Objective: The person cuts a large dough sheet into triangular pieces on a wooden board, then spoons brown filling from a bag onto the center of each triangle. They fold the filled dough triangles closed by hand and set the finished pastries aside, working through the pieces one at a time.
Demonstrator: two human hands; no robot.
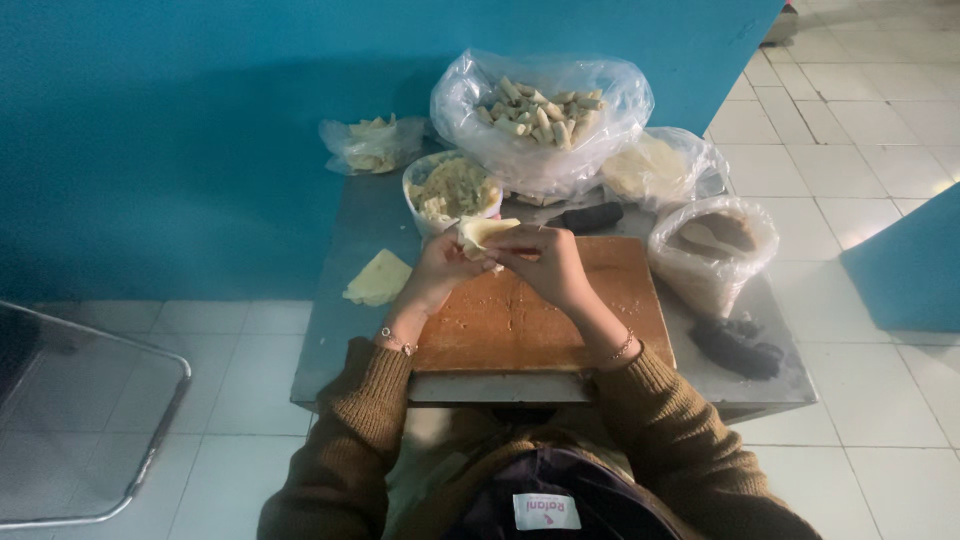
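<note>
Wrapper (pixel 483 232) sits pinched between left hand (pixel 437 268) and right hand (pixel 545 262), fingers closed on its edges, above the far edge of the wooden board (pixel 530 320). Likely mid-fold; finishing calls for a tight, even roll. Filling bowl (pixel 452 188) stands just beyond the board.

1. The fingers (pixel 500 250) fold around the wrapper (pixel 483 231), hiding what is inside it.
2. The bench (pixel 340 340) near edge lies behind the sleeves.
3. The chair (pixel 90 420) is cut off at the left edge.
4. The dark lump (pixel 738 347) is too dim to identify.
</note>
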